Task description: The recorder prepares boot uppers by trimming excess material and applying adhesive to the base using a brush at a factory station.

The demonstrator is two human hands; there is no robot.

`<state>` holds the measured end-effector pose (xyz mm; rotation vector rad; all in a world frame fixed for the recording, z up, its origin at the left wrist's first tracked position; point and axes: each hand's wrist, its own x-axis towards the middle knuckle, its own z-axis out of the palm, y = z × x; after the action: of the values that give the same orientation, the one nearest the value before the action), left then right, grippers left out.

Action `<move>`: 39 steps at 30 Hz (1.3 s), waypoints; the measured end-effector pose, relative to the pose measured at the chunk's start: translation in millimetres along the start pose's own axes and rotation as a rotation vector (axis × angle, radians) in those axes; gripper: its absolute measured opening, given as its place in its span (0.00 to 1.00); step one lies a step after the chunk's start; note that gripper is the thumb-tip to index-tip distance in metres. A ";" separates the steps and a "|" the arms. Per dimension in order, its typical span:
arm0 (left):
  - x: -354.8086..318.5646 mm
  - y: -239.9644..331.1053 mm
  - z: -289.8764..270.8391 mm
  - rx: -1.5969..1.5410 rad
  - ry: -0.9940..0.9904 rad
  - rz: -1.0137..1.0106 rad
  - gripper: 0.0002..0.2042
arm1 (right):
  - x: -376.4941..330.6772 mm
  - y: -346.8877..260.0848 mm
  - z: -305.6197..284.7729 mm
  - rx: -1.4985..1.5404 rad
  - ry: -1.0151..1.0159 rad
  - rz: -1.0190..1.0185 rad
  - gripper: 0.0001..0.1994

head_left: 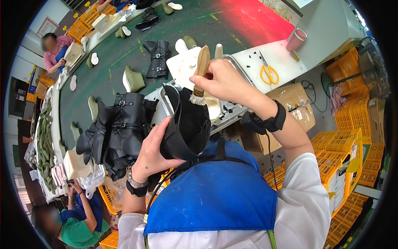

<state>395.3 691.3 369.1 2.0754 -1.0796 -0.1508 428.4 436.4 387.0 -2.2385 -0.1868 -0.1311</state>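
My left hand grips a black boot upper by its side, with the wide opening turned up towards me. In my right hand is a glue brush with a wooden handle. Its pale, frayed bristles point down at the upper's open edge; whether they touch it I cannot tell. Behind the brush stands a cream tub with smeared, crusted surfaces, partly hidden by my hand and the upper. A pile of black buckled boot uppers lies left of my left hand.
Yellow-handled scissors and a pink cup stand right on the white ledge. Olive wedge soles and a black boot upper lie on the green table. Yellow crates fill the right. Two people work at left.
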 end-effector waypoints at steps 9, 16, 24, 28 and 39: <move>0.9 -1.0 -1.1 -0.046 -0.078 0.047 0.47 | 28.2 13.7 19.9 0.043 0.088 -0.094 0.16; 2.9 2.0 -7.5 0.007 -0.011 0.006 0.46 | 19.9 1.5 13.9 0.039 0.115 -0.224 0.14; 13.5 -6.0 -4.8 0.290 0.176 -0.034 0.46 | -6.5 1.4 9.9 0.035 0.069 -0.163 0.15; 18.1 -12.8 -1.6 0.409 0.233 -0.026 0.45 | -7.6 7.4 14.7 0.037 0.062 -0.173 0.15; 19.5 -16.1 -1.9 0.368 0.223 -0.048 0.44 | -9.4 21.7 31.9 0.356 0.245 -0.006 0.12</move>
<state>418.8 683.5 363.9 2.3769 -0.9750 0.2700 424.1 447.2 349.0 -1.8496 -0.0759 -0.3460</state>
